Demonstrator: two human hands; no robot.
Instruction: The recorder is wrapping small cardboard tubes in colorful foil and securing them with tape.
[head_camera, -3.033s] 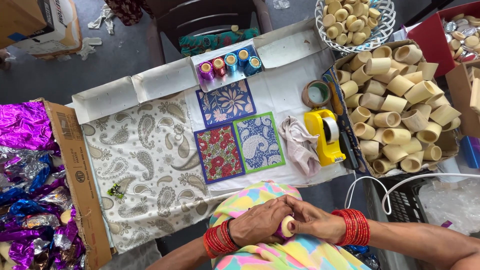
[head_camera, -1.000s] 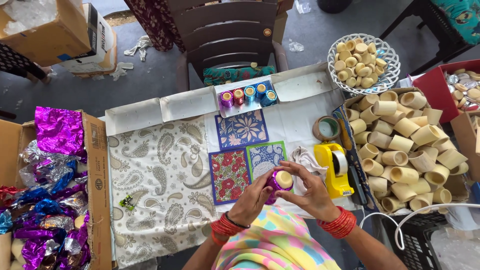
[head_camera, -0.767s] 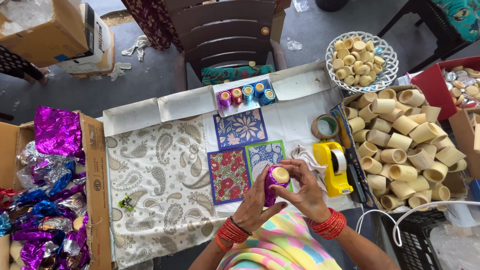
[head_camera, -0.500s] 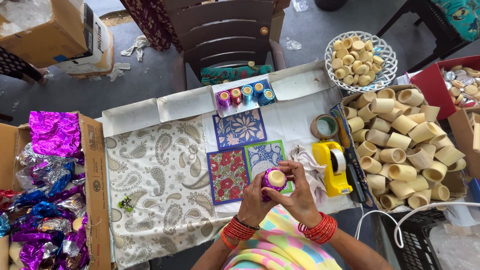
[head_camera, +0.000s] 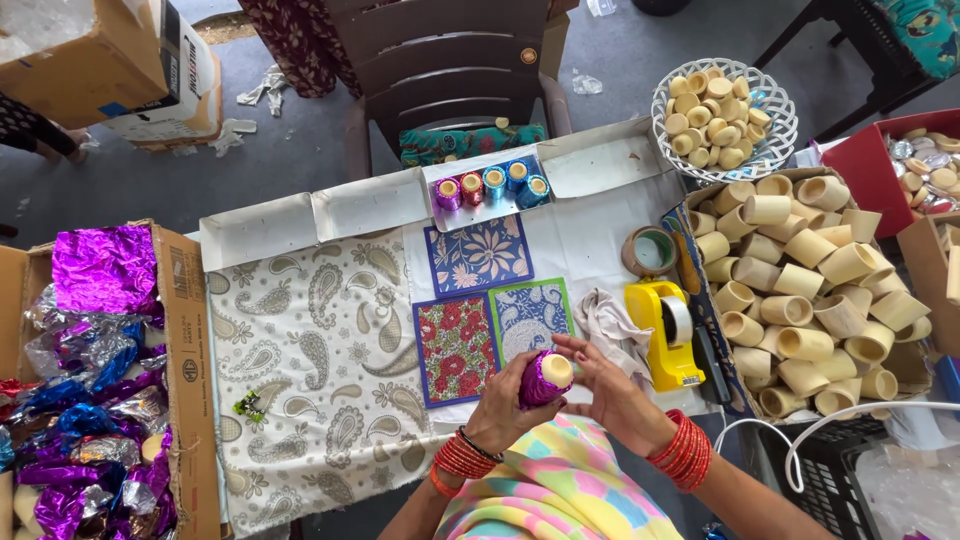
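Left hand (head_camera: 500, 405) wraps its fingers around a small cup covered in purple foil (head_camera: 545, 378), holding it above the near edge of the work surface, tan open end tilted up and to the right. Right hand (head_camera: 612, 385) closes in from the right, fingertips (head_camera: 568, 345) pinching the foil at the cup's rim. Red bangles on both wrists.

Just beyond the hands: red floral card (head_camera: 455, 348) and blue-and-green card (head_camera: 530, 318) side by side, crumpled pale cloth (head_camera: 612, 325) next to them, yellow tape dispenser (head_camera: 668, 335) to the right. Paisley cloth (head_camera: 310, 370) spreads left. Far left, open carton of crinkled coloured foil (head_camera: 90, 370). Right, carton heaped with bare tan cups (head_camera: 810, 290).

Farther back: blue floral card (head_camera: 480, 255), a row of four foil-wrapped cups (head_camera: 490, 186), tape roll (head_camera: 650, 250), white basket of tan pieces (head_camera: 725, 120), brown chair (head_camera: 450, 70).

Against three seconds ago, the hands have risen from the lap to the table edge, and the cup now shows purple foil around it.
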